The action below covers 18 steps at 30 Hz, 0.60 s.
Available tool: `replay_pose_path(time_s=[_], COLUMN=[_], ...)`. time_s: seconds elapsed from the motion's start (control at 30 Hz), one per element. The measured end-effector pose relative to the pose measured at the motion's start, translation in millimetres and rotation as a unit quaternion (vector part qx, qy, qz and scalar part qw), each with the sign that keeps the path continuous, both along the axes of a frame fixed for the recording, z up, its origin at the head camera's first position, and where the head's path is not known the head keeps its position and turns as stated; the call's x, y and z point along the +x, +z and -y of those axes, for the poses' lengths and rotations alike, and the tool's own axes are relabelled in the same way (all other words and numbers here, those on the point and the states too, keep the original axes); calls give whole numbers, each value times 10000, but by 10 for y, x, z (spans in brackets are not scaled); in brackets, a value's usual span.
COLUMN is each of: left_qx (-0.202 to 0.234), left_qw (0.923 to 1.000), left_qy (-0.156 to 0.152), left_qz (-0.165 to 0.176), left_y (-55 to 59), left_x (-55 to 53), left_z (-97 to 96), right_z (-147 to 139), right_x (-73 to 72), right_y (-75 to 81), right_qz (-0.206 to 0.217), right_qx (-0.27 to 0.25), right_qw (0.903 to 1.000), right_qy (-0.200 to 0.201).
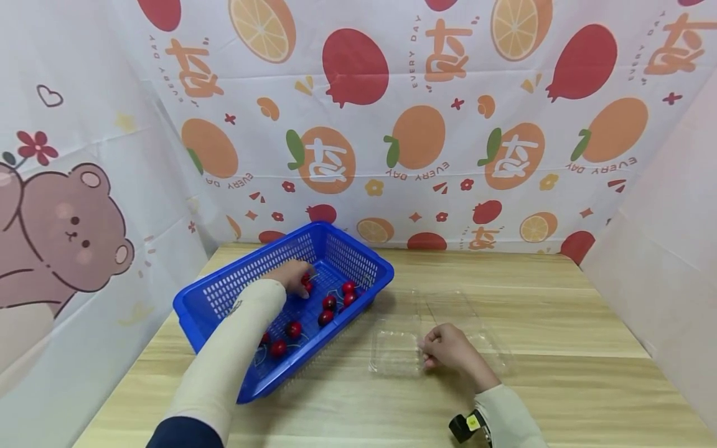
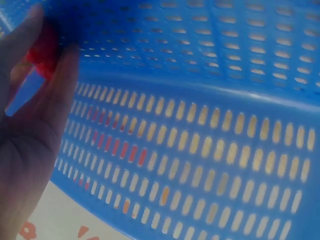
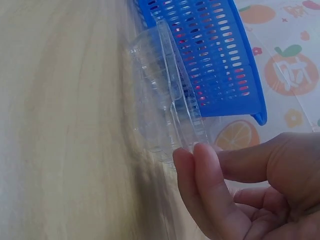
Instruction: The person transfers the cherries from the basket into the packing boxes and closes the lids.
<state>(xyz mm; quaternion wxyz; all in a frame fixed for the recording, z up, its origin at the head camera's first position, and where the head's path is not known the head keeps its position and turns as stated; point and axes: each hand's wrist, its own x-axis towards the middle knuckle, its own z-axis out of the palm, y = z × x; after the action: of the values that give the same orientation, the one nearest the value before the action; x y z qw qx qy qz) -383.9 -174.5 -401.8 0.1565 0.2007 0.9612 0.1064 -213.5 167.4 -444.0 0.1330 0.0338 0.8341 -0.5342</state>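
My left hand (image 1: 287, 275) reaches into a blue plastic basket (image 1: 385, 271) and holds red cherries (image 2: 44, 52) between thumb and fingers, close to the perforated wall. More dark red cherries (image 1: 294, 329) with thin stems lie on the basket floor, several of them along the near side. On the table, my right hand (image 1: 450, 350) pinches the edge of a clear plastic clamshell box (image 1: 395, 350). In the right wrist view, the thumb and fingertips (image 3: 205, 155) grip the rim of the clear box (image 3: 150, 100), beside the basket.
A light wood table (image 1: 560, 386) carries everything. Clear plastic sections (image 1: 454, 308) extend behind and right of the pinched box. A fruit-print cloth (image 1: 476, 205) hangs at the back, with a bear-print sheet (image 1: 73, 236) on the left and a white sheet (image 1: 666, 261) on the right.
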Motion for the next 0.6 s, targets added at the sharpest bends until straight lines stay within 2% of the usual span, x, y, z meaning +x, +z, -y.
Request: replay_pose_path(time_s=[0.23,0.3,0.47,0.6], left_qx=[-133,-185,-195,-46], left_qw=[9993,9990,9986,9964], left_qy=[-331,-373,-494,-736], left_qz=[110,160,22,-408], left_y=[89,147,391,622], left_x=[64,93,204,361], left_z=[14,29,17,-35], right_z=[-30,-27,-29,-30], right_x=[19,23,31,40], right_y=[-5,-7,-6,-4], right_qz=[123,137,193,221], right_qx=[-261,-393,-687,-751], right_qw=[9996,9990,9969,9963], right_qy=[71,158,329,343])
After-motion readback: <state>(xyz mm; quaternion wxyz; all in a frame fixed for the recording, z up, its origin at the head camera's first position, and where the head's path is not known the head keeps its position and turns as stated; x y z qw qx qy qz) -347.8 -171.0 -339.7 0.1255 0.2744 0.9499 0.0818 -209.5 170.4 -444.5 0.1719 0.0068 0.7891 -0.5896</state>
